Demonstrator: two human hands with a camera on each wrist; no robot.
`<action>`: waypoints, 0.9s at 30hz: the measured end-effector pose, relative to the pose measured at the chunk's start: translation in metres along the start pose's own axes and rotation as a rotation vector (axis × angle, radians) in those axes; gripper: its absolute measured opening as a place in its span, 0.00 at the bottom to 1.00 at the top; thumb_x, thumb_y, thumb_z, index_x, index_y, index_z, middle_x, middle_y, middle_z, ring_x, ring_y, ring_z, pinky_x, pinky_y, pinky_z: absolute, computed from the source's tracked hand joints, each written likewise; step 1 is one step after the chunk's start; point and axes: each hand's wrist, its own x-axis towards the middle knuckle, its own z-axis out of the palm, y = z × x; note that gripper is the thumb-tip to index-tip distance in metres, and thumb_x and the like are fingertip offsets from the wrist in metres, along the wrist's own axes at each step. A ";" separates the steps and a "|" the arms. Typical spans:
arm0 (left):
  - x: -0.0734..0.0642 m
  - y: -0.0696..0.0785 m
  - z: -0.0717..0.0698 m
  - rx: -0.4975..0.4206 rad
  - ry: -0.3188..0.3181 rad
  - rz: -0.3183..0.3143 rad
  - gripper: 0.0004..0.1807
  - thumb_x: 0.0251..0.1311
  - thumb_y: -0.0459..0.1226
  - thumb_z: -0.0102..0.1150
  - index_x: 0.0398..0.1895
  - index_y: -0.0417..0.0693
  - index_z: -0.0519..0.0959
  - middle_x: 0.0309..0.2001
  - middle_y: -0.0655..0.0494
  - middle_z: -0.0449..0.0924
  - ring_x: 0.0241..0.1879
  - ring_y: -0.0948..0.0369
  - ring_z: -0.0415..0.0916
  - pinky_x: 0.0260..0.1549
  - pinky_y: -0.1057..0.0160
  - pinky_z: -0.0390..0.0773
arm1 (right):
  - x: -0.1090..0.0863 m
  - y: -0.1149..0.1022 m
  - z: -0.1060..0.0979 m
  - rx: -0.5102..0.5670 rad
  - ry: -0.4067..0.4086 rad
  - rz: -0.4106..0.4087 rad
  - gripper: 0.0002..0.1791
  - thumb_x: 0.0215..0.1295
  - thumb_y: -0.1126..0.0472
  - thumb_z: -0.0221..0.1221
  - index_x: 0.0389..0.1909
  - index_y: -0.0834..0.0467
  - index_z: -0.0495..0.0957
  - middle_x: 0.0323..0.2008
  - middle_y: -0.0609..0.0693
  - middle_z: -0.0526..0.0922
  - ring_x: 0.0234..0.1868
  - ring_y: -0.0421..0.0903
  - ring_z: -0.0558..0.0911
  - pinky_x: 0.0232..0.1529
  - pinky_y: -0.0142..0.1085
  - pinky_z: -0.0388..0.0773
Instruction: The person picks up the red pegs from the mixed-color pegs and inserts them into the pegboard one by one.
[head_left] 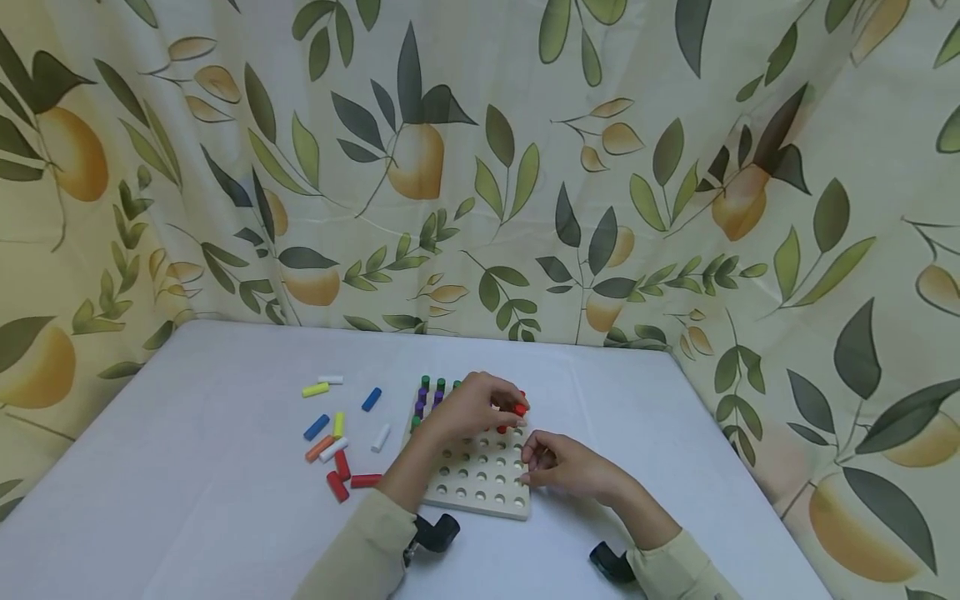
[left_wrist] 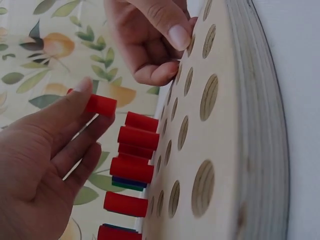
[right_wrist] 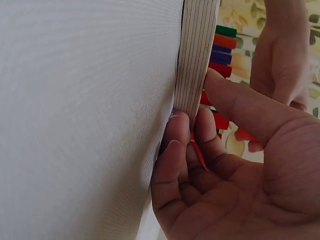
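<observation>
My left hand (head_left: 472, 408) pinches a red peg (left_wrist: 104, 106) between thumb and fingertips, over the far right part of the wooden pegboard (head_left: 480, 500). In the left wrist view this peg is apart from the board, near a row of red pegs (left_wrist: 132, 172) standing in holes. My right hand (head_left: 573, 468) holds the board's right edge; its thumb (right_wrist: 235, 97) lies against the edge and the other fingers are curled beside it. Green pegs (head_left: 425, 382) and purple pegs (head_left: 422, 395) stand at the board's far left. My left hand and forearm hide part of the board in the head view.
Loose pegs lie left of the board: blue (head_left: 371, 399), yellow (head_left: 315, 389), white (head_left: 381, 438), orange (head_left: 319, 449) and red (head_left: 337, 487). A white cloth (head_left: 187, 467) covers the table. Behind it hangs a fruit-patterned curtain (head_left: 495, 275).
</observation>
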 end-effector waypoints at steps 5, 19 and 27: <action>0.003 -0.004 0.003 -0.010 -0.016 0.001 0.07 0.64 0.30 0.71 0.44 0.43 0.88 0.38 0.58 0.87 0.35 0.66 0.80 0.38 0.68 0.80 | 0.000 -0.004 0.002 0.008 -0.003 -0.002 0.15 0.64 0.62 0.72 0.44 0.60 0.76 0.34 0.51 0.76 0.37 0.49 0.74 0.35 0.36 0.70; 0.010 -0.013 0.011 0.020 -0.023 -0.047 0.07 0.62 0.28 0.71 0.42 0.40 0.89 0.35 0.59 0.87 0.32 0.67 0.80 0.37 0.69 0.79 | 0.006 0.000 0.006 0.009 -0.021 0.007 0.15 0.64 0.61 0.72 0.43 0.59 0.76 0.36 0.51 0.77 0.39 0.49 0.75 0.38 0.37 0.71; 0.013 -0.009 0.009 0.016 -0.078 -0.045 0.08 0.62 0.27 0.70 0.44 0.39 0.89 0.36 0.56 0.88 0.33 0.68 0.82 0.39 0.69 0.79 | 0.003 0.001 0.000 -0.007 -0.005 0.024 0.15 0.63 0.60 0.72 0.43 0.58 0.76 0.36 0.50 0.78 0.39 0.49 0.75 0.39 0.38 0.72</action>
